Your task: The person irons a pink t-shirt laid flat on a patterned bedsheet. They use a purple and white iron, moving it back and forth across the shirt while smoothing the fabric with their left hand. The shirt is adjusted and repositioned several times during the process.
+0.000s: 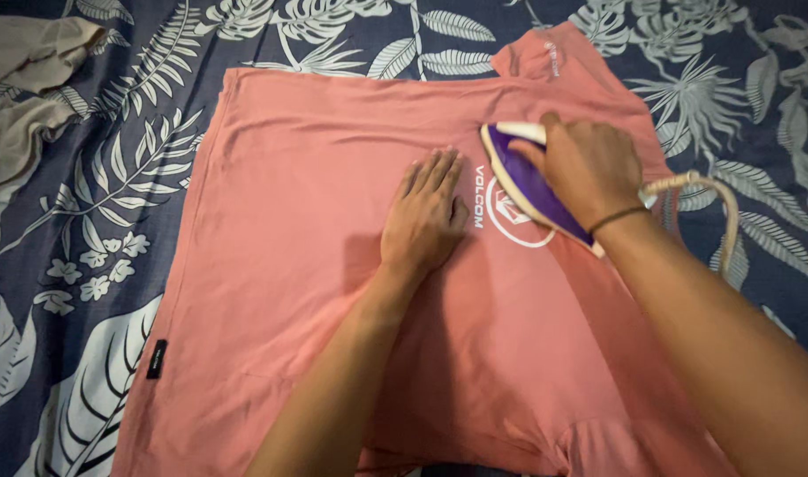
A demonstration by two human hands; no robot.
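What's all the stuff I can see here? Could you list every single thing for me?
T-shirt: one, salmon pink with a white chest emblem, spread flat across the middle of the bed.
Black tag: one, small, on the shirt's edge at lower left.
Iron: one, purple and white, on the shirt over the emblem.
Iron cord: one, beige, looping off to the right of the iron.
Bedsheet: one, dark blue with a white leaf print, under everything.
Beige garment: one, crumpled at upper left.
Wristband: one, thin and dark, on the right wrist.
Left hand: pressed flat on the shirt beside the iron.
Right hand: gripping the iron.
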